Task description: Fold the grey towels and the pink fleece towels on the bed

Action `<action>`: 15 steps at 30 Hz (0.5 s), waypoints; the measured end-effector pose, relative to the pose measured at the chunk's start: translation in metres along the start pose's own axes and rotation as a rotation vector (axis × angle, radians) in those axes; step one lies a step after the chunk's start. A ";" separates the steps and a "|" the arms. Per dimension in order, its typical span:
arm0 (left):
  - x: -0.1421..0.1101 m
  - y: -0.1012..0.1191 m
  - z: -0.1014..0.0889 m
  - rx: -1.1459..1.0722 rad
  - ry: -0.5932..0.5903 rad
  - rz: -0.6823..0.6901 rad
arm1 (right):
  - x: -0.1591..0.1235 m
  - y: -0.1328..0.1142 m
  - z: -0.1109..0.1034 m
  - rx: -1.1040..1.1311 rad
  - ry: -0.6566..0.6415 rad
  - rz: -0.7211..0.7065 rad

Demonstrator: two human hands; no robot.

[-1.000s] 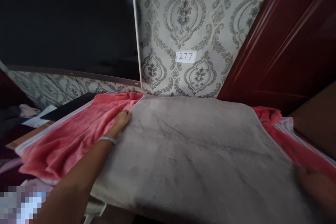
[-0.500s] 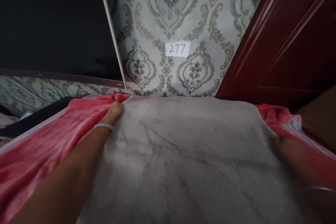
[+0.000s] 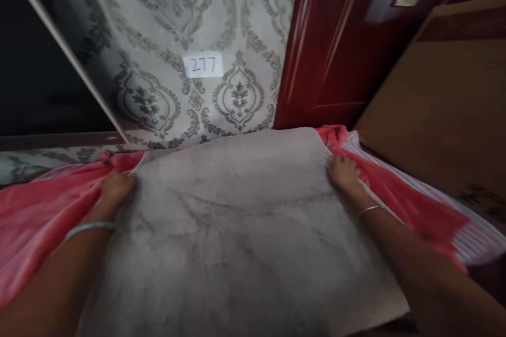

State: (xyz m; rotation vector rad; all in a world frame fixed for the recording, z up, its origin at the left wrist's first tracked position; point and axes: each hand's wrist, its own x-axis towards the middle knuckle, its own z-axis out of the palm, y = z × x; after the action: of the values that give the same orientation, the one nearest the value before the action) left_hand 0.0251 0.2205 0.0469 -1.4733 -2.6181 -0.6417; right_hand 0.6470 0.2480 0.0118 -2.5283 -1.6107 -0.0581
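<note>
A grey plush cloth [image 3: 237,231] lies spread flat over a pink blanket [image 3: 35,221]. My left hand [image 3: 114,189] grips the grey cloth's far left corner, fingers curled on its edge. At the far right corner my right hand [image 3: 343,172] is closed on the cloth's edge. Both wrists wear thin bangles. The pink blanket shows on both sides of the grey cloth, with a striped border on the right.
Patterned grey wallpaper [image 3: 166,37] stands behind, with a white label [image 3: 203,65] reading 277. A dark screen [image 3: 35,79] fills the left. A dark red cabinet door [image 3: 348,37] and a brown board [image 3: 435,110] stand on the right.
My right hand has come forward from the near right up to the cloth's far right corner. My left hand stays at the far left corner. The view has swung right.
</note>
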 end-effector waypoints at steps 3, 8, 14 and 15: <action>-0.056 0.026 0.008 0.115 0.045 0.381 | -0.050 -0.020 0.018 0.030 0.124 -0.380; -0.154 0.044 0.041 0.207 -0.180 0.810 | -0.111 -0.042 0.042 0.067 -0.084 -0.688; -0.165 0.024 0.032 0.209 -0.212 0.756 | -0.103 -0.002 0.023 0.037 -0.139 -0.547; -0.164 0.013 0.028 0.196 -0.213 0.726 | -0.102 0.016 0.020 0.020 -0.137 -0.469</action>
State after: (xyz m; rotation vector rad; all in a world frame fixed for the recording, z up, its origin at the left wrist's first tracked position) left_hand 0.1283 0.1056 -0.0174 -2.3042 -1.9379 -0.1493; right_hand 0.6167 0.1524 -0.0207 -2.1252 -2.2103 0.0833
